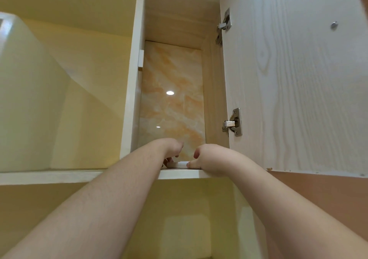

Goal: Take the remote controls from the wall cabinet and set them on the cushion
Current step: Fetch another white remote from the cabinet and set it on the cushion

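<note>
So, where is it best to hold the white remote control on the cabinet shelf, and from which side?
Probably across its narrow width, near the front end. The remote control lies flat at the shelf's front edge, so only its front shows. Coming from the open front, the left hand and right hand already touch it from either side.

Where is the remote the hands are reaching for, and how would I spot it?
Look up into the open wall cabinet, the tall narrow one with its door swung out to the right. On its bottom shelf, right at the front edge, lies a flat white remote between the left hand and right hand. It is the only white thing against the orange marbled back wall.
</note>
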Action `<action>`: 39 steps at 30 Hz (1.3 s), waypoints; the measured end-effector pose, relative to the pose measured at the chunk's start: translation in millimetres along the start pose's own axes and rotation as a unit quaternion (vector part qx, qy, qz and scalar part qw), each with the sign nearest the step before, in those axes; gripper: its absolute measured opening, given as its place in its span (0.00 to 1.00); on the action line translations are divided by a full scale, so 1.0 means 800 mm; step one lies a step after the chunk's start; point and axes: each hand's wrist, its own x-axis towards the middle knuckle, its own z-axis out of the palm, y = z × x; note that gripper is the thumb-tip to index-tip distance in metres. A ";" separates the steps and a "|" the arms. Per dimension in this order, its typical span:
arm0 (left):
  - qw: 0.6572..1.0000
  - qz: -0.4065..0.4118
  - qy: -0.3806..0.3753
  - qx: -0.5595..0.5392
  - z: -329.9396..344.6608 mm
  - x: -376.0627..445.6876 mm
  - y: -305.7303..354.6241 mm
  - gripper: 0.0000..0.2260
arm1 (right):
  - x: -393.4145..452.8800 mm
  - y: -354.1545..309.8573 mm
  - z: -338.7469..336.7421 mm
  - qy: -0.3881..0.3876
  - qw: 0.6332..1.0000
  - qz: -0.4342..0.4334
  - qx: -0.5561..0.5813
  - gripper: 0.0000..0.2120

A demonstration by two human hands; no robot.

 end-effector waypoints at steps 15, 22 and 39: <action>0.937 0.093 -0.041 -0.335 -0.019 -0.086 0.007 0.20 | -0.100 0.011 -0.033 0.196 0.980 -0.022 0.015 0.19; 0.904 0.153 -0.036 -0.398 -0.023 -0.151 -0.012 0.18 | -0.172 0.009 -0.040 0.232 0.971 -0.040 0.049 0.23; 0.869 0.132 -0.190 -0.437 0.020 -0.309 -0.108 0.17 | -0.393 -0.042 0.009 0.166 0.986 -0.001 0.012 0.31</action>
